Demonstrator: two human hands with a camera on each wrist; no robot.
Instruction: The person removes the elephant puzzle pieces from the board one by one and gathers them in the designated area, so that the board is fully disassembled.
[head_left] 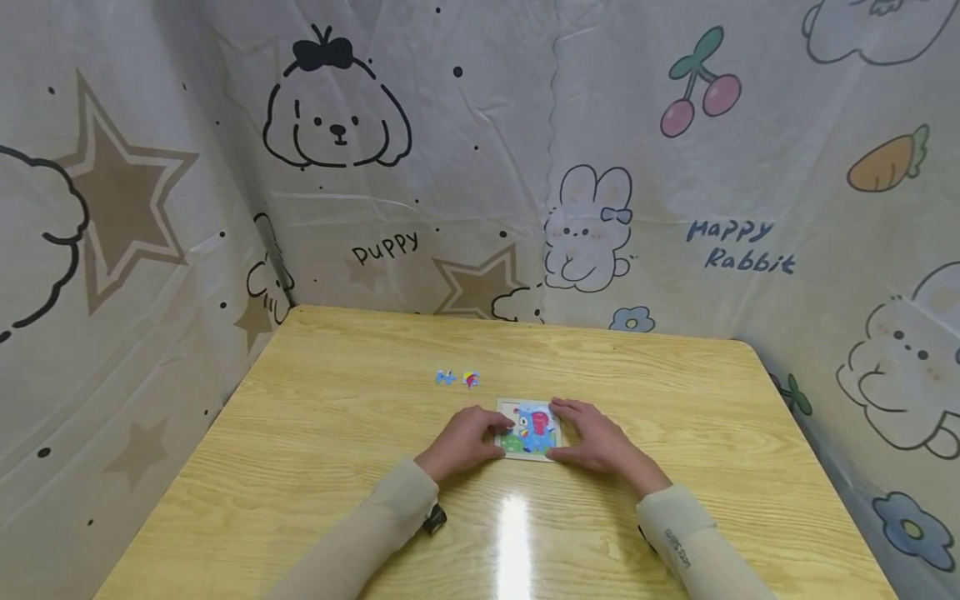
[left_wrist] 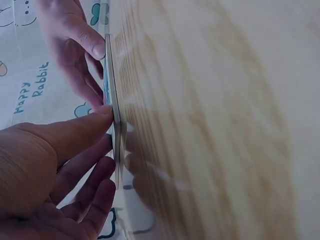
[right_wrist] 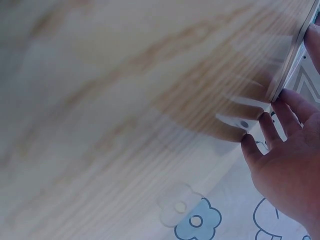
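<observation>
A small framed jigsaw puzzle (head_left: pixel 537 423), with a blue animal with a red ear over green ground, lies on the table between both hands. Pale backing shows at its upper left. My left hand (head_left: pixel 468 440) holds the left side, thumb at the near corner and a finger reaching over the picture. Along the right side, my right hand (head_left: pixel 597 436) grips the frame, thumb at the near corner and forefinger at the far one. The left wrist view shows the left thumb against the frame's edge (left_wrist: pixel 116 115). In the right wrist view, the right hand's fingers (right_wrist: pixel 287 117) touch the frame and tabletop.
Beyond the puzzle, to its left, lie two loose jigsaw pieces: a blue one (head_left: pixel 445 377) and a multicoloured one (head_left: pixel 470 379). The wooden table (head_left: pixel 360 358) is bordered behind and at the sides by a printed cloth curtain (head_left: pixel 480 167).
</observation>
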